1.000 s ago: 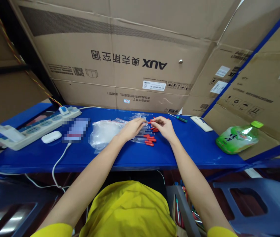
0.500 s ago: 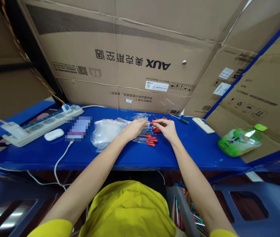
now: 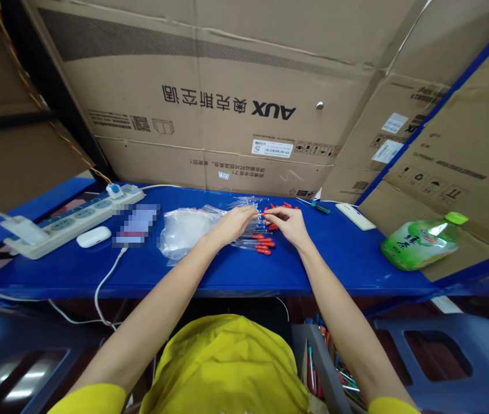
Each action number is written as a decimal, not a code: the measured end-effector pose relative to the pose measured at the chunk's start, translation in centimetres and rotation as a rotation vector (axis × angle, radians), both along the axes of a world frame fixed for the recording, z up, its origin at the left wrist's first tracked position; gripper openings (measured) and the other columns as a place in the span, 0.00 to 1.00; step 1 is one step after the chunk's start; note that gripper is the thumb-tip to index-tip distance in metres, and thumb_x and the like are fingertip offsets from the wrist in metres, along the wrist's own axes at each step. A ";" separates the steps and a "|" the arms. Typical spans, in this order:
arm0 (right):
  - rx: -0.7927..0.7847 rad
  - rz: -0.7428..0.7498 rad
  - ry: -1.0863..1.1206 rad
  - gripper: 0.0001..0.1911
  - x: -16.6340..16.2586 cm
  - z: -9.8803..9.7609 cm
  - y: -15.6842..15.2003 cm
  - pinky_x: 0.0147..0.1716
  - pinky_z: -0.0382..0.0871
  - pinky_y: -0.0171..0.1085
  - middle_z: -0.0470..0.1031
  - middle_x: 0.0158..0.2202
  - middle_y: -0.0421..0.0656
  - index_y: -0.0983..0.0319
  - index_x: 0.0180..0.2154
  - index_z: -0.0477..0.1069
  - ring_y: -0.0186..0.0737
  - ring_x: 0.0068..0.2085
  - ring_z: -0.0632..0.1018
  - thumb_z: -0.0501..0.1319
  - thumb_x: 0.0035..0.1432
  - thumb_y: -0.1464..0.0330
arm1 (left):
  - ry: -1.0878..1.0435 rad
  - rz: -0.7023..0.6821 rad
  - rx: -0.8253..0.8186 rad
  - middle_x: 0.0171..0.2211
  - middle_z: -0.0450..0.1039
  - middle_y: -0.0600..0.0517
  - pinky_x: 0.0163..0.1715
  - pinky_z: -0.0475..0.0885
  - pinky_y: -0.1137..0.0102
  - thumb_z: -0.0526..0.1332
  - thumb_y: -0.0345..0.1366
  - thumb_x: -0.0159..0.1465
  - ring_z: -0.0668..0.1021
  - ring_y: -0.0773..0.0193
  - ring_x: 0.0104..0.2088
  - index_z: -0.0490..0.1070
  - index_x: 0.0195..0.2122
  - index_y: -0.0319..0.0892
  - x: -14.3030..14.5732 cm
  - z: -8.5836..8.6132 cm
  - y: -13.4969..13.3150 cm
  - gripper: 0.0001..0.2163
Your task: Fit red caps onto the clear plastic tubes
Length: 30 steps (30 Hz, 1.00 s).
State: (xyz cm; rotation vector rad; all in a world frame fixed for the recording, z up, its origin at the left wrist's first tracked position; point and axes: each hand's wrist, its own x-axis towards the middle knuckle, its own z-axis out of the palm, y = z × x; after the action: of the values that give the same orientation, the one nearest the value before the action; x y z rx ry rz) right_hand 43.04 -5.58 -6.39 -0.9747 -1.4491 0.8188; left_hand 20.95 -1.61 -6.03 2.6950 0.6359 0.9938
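Both hands meet over a row of thin clear droppers with red bulbs lying on the blue shelf. My left hand has its fingers pinched together on a dropper's clear tube. My right hand pinches the red-bulb end of the same dropper; the fingertips of the two hands almost touch. A heap of small clear plastic bags lies just left of my left hand. More red bulbs show behind my right hand.
At the left sit a white power strip, a white earbud case and a blurred phone on a cable. A green bottle lies at the right, a white remote and a green-handled tool behind. Cardboard boxes wall the back.
Both hands stay pinched together over the droppers, with only slight finger shifts. The view has wobbled a little.
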 end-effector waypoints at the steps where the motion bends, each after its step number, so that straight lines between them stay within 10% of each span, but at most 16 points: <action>1: 0.004 -0.003 -0.003 0.21 0.0 0.1 -0.1 0.40 0.84 0.47 0.86 0.32 0.44 0.58 0.35 0.85 0.48 0.32 0.86 0.78 0.46 0.50 | -0.003 -0.002 0.001 0.38 0.76 0.46 0.40 0.69 0.68 0.49 0.38 0.79 0.78 0.59 0.38 0.73 0.42 0.40 0.0 0.0 0.0 0.15; 30: 0.055 -0.041 -0.008 0.19 -0.4 0.3 -0.5 0.38 0.84 0.47 0.85 0.30 0.43 0.58 0.35 0.85 0.47 0.31 0.86 0.77 0.49 0.51 | -0.005 -0.006 0.018 0.40 0.77 0.44 0.43 0.71 0.66 0.48 0.38 0.79 0.78 0.57 0.41 0.73 0.44 0.40 0.2 0.1 -0.2 0.15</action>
State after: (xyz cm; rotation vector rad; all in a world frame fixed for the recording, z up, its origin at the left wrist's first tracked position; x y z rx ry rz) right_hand 42.61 -6.07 -6.09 -0.9643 -1.4462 0.7421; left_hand 21.10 -1.80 -5.90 2.7079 0.6202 1.0085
